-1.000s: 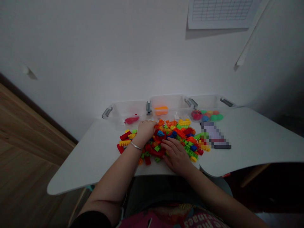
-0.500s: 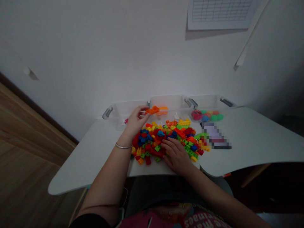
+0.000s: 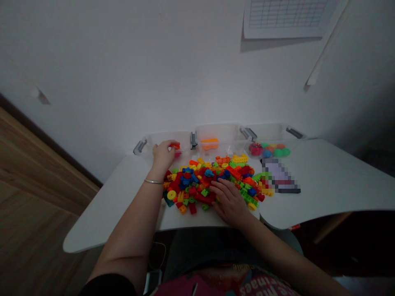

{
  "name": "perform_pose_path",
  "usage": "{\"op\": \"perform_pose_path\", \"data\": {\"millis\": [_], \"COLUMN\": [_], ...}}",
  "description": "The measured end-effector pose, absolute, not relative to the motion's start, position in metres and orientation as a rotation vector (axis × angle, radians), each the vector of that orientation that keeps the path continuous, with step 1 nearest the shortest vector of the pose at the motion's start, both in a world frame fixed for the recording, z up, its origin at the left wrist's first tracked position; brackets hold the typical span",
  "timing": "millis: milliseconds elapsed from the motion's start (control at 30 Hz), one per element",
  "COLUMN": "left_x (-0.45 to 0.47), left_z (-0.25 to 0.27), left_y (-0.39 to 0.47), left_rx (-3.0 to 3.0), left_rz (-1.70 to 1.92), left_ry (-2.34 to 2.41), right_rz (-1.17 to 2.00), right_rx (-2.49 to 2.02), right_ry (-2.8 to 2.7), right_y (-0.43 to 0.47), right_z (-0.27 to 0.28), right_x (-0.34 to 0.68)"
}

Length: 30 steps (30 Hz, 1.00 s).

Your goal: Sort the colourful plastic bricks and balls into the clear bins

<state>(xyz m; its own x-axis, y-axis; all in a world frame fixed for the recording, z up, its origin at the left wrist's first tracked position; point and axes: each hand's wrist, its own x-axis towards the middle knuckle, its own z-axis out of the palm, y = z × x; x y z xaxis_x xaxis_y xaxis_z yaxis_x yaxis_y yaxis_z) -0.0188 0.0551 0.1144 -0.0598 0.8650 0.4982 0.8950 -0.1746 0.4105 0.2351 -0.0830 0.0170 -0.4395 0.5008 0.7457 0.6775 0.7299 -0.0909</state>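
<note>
My left hand (image 3: 163, 155) reaches into the left clear plastic box, its fingers bent around an orange toy block piece (image 3: 176, 145). The hand partly hides that piece, so its full shape does not show. Just below it in the box lies a pinkish-red piece (image 3: 177, 154). My right hand (image 3: 231, 202) rests with fingers stretched out on the near right part of a heap of colourful building blocks (image 3: 200, 196). Blue flower-shaped pieces (image 3: 187, 176) sit on top of the heap at its left.
The left box (image 3: 148, 142), middle box (image 3: 222, 130) and right box (image 3: 271, 128) line the wall. An orange piece (image 3: 210, 143) is in the middle one, colourful round pieces (image 3: 273, 150) in the right one. A blurred-out phone-like object (image 3: 280, 176) lies right of the heap.
My left hand has moved left with the orange piece, from in front of the middle box into the left box. The right hand has stayed on the heap.
</note>
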Motion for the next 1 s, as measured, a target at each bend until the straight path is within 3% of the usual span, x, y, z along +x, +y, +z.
{"op": "perform_pose_path", "data": {"millis": [233, 333, 467, 633, 700, 1000], "left_x": [-0.013, -0.012, -0.015, -0.023, -0.024, -0.014], "left_z": [0.112, 0.112, 0.112, 0.115, 0.118, 0.107], "left_y": [0.055, 0.055, 0.054, 0.036, 0.021, -0.058], "left_rx": [-2.097, -2.085, -2.161, -2.220, -2.184, -2.094], "left_rz": [-0.612, -0.582, -0.778, -1.404, -1.429, -0.360], "left_ry": [-2.021, -2.025, -2.014, -1.780, -1.719, -2.034], "right_rz": [-0.310, -0.317, -0.319, -0.294, -0.292, -0.307], "right_rx": [-0.880, -0.879, -0.881, -0.892, -0.892, -0.889], "right_ry": [-2.114, -2.117, -2.129, -2.135, -2.128, -2.129], "right_y": [-0.082, -0.082, -0.083, -0.083, -0.083, -0.084], "right_z": [0.018, 0.018, 0.017, 0.015, 0.015, 0.017], "right_x": [0.234, 0.234, 0.235, 0.236, 0.236, 0.235]}}
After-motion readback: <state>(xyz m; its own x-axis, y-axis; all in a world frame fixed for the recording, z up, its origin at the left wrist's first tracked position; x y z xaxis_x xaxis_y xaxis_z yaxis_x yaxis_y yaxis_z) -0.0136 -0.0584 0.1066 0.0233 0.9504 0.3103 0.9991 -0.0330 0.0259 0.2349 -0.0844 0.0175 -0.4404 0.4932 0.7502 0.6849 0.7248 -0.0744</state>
